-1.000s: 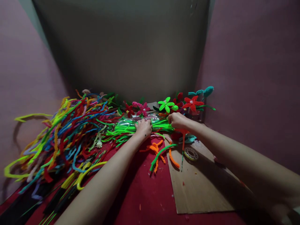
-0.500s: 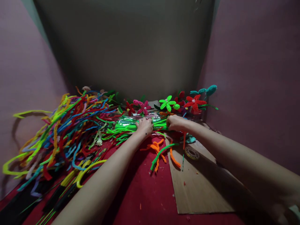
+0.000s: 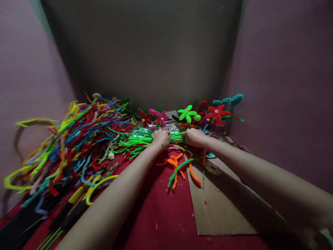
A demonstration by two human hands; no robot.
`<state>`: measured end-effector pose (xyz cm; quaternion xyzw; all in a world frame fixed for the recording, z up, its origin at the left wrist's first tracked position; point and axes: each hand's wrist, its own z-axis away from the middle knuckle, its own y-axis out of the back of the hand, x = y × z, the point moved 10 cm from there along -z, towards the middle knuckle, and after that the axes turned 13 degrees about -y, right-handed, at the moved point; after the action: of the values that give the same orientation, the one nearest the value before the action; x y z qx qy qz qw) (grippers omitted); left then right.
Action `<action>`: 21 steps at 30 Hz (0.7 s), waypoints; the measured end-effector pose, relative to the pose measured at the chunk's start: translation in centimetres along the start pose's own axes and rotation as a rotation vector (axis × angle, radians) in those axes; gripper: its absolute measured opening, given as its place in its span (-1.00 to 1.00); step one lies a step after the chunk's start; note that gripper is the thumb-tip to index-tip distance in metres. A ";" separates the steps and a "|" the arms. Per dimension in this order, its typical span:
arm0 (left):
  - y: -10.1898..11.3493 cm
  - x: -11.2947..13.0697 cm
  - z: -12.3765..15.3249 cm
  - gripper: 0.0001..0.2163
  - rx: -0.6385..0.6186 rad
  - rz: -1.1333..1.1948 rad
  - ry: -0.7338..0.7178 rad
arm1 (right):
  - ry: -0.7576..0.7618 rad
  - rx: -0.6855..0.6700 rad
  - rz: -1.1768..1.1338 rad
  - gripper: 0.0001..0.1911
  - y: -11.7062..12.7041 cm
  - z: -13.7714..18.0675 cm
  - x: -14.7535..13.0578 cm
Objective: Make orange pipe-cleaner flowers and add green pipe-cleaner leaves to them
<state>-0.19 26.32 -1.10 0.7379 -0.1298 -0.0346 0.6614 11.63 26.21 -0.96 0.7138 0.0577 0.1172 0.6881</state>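
A bundle of bright green pipe cleaners lies across the middle, partly inside a clear plastic bag. My left hand presses on the bundle with its fingers curled over it. At the bundle's right end, my right hand has its fingers pinched around the green pipe cleaner ends; the fingertips are partly hidden. Just in front lie loose orange pipe cleaner pieces and a curved green piece.
Tangled multicoloured pipe cleaners heap up on the left. Yellow-handled scissors lie before them. Behind stand pipe cleaner flowers, including a green flower and a red flower. A brown board and a tape spool are at right.
My right hand has shifted very slightly at the bundle's right end, its fingers still closed there. My left hand stays on the bundle. The view has moved a little.
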 end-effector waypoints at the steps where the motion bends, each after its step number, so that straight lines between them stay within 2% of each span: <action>1: 0.0 0.0 0.0 -0.67 0.001 0.002 -0.001 | 0.003 0.021 0.016 -0.76 0.1 0.2 -0.3; 9: 0.1 0.0 0.1 -0.68 0.008 0.011 0.004 | 0.026 0.082 0.066 -0.71 0.0 0.7 -2.1; 21: -0.4 -0.1 0.0 -0.66 -0.007 0.027 -0.010 | -0.079 -0.039 0.004 -0.75 -0.1 -0.8 0.4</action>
<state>-0.25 26.36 -1.52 0.7335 -0.1431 -0.0299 0.6638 11.85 27.14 -0.99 0.7045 0.0267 0.0917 0.7032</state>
